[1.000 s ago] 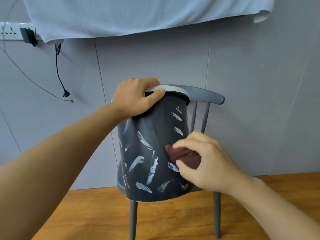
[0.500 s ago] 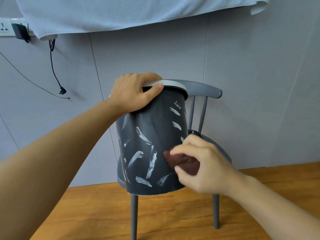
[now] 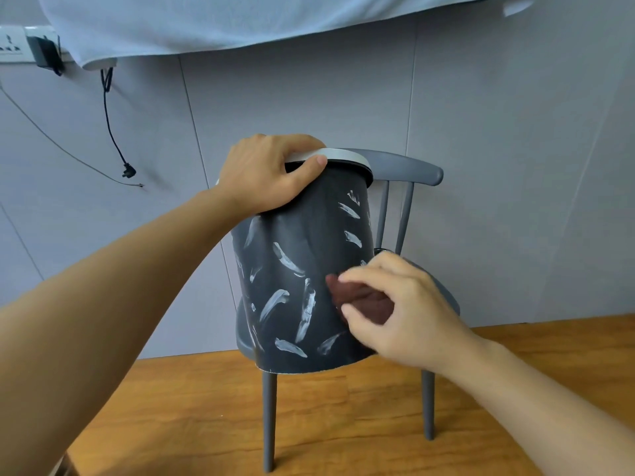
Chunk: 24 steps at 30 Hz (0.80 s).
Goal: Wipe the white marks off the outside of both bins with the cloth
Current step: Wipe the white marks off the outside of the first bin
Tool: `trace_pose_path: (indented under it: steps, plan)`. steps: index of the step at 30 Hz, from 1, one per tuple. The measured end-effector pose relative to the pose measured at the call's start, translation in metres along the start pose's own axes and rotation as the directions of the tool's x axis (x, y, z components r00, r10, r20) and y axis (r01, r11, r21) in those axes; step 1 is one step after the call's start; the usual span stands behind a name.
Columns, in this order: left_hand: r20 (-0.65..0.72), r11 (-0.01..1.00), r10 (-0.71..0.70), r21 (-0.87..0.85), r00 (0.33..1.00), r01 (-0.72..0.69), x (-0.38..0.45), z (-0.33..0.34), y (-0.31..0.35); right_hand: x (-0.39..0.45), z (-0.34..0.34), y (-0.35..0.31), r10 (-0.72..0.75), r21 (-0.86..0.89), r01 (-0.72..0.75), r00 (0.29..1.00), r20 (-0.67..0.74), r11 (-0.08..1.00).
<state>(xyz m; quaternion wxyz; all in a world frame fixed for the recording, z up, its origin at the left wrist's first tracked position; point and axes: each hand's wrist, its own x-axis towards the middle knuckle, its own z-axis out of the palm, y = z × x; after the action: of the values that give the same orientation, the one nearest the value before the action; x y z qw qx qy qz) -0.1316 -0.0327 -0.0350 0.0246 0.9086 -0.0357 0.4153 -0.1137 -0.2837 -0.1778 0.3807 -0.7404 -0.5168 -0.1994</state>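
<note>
Dark grey round plastic bin (image 3: 302, 269) is sitting tilted on the grey chair (image 3: 405, 166), left hand (image 3: 271, 173) fingers gripping its rim. Right hand (image 3: 395, 304) fingers are pinching the brown cloth (image 3: 357, 297), which has slid lower along the side; most white marks (image 3: 305, 310) remain.

Grey chair (image 3: 409, 164), curved backrest with thin spindles, slim legs, stands on wood-grain floor (image 3: 343, 424) against a pale panelled wall. Dark bin (image 3: 302, 269) with white marks sits on its seat, tilted, covering most of it.
</note>
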Motion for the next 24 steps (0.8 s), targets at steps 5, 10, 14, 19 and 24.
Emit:
trace_pose_path:
  steps: [5, 10, 14, 19, 24]
  plan:
    - [-0.018, 0.999, -0.011, 0.031, 1.0, 0.011, 0.0, 0.002, 0.005, -0.01, 0.0, -0.003, -0.071, 0.016, 0.069, 0.974, 0.215, 0.997]
    - [-0.006, 0.999, -0.02, 0.046, 1.0, 0.021, 0.003, 0.004, 0.007, -0.006, -0.003, 0.001, 0.017, -0.014, -0.017, 1.0, 0.012, 1.0]
    - [-0.006, 0.999, -0.015, 0.034, 1.0, 0.015, 0.004, 0.003, 0.007, -0.023, 0.0, -0.002, -0.058, 0.01, 0.057, 0.961, 0.269, 0.998]
    - [-0.014, 0.998, -0.034, 0.043, 0.999, 0.034, 0.004, 0.003, 0.007, -0.02, -0.001, -0.002, 0.007, 0.028, -0.01, 0.994, 0.112, 1.0]
    - [0.008, 0.999, -0.01, 0.047, 1.0, 0.01, 0.003, 0.003, 0.014, -0.029, 0.004, -0.009, -0.085, -0.008, 0.092, 0.951, 0.298, 0.996]
